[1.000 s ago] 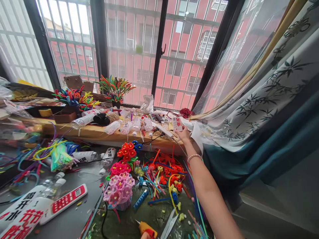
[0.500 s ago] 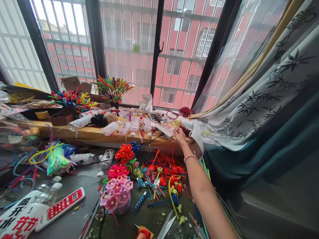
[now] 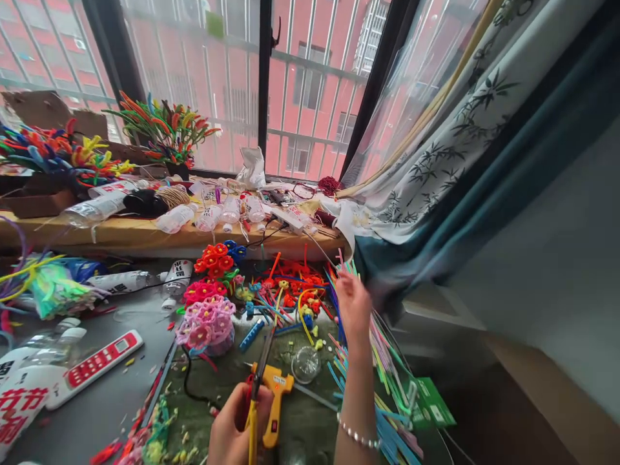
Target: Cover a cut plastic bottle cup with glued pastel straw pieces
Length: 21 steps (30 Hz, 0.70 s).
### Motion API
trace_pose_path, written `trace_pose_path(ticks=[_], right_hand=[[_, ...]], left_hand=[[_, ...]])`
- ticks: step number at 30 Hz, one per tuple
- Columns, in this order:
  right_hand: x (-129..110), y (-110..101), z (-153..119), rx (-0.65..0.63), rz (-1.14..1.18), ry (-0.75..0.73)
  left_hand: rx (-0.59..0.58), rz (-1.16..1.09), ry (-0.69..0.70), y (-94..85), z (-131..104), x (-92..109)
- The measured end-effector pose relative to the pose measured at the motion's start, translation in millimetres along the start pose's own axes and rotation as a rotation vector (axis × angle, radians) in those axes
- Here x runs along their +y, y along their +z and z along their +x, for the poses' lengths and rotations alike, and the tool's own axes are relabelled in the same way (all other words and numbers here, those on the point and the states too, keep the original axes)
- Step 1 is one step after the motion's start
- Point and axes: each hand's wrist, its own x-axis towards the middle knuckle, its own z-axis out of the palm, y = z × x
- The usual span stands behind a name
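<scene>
My left hand is closed around a scissors-like tool with long dark blades pointing up and a yellow part below. Just right of it a yellow glue gun lies on the dark table. My right hand, with a beaded bracelet at the wrist, is raised over the table's right side, its fingertips pinched together at the end of a thin grey strand that runs from the white power strip. Whether it grips the strand is hard to tell. A clear round dish is between the hands.
Pink, red and blue fuzzy flowers stand left of a blue lighter. Behind them are loose red stems. Pastel stems and a green box lie right. Bottles and a red-white remote are left.
The view has swung right and down. My right hand has come back from the windowsill to above the table. My left hand has risen into view with the tool, and the glue gun now shows fully.
</scene>
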Motion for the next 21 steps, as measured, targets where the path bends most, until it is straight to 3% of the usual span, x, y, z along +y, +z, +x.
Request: trace_pose_path(ticks=[4,8,12,17,21], right_hand=[[25,-10,-103,-0.152,-0.07,0.056],[52,-12,-161,-0.287,-0.124,0.055],[58,-3,-161,-0.297,-0.165,0.008],[40,-1,-139,-0.276,-0.12,0.013],[8,-20,-143,-0.162,0.434,0.254]], left_hand=[[-0.054,-0.08,-0.099,-0.5,-4,1],[-0.136,-0.099,-0.139,-6.8,-5,-6],[-0.162,-0.111,-0.13,-9.1,-12,-17],[-0.186,-0.062,-0.14,-6.5,-17,-25],[-0.202,-0.054,-0.079,-0.5,-20,-12]])
